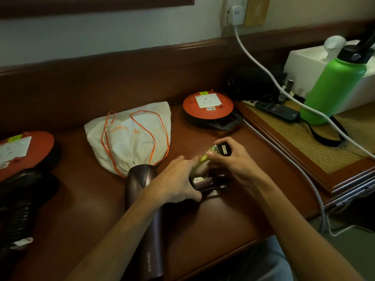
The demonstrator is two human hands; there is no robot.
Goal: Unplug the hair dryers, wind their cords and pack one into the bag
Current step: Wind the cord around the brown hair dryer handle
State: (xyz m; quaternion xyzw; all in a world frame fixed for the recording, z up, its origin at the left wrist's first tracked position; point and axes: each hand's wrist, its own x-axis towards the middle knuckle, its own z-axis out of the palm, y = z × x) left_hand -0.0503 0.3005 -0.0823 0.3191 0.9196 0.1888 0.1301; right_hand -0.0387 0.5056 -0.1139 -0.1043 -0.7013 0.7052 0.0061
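A brown hair dryer (142, 179) lies on the wooden desk (213, 216), its nozzle toward the white drawstring bag (129, 134) with orange cords. My left hand (178, 177) grips the dryer's folded handle and touches a yellow-green cord tie (203, 157). My right hand (231, 157) holds the dryer's black plug (224, 149) and pinches the tie by it. The wound black cord (219, 185) lies under my hands. A second, black hair dryer (18, 203) lies at the far left, partly out of view.
Two red extension reels sit on the desk, one at back centre (208, 105), one at far left (24, 149). A white cable (263, 67) runs from the wall socket (235, 14). A green bottle (334, 84), phone (278, 110) and white box (304, 61) stand on a tray (304, 159) at right.
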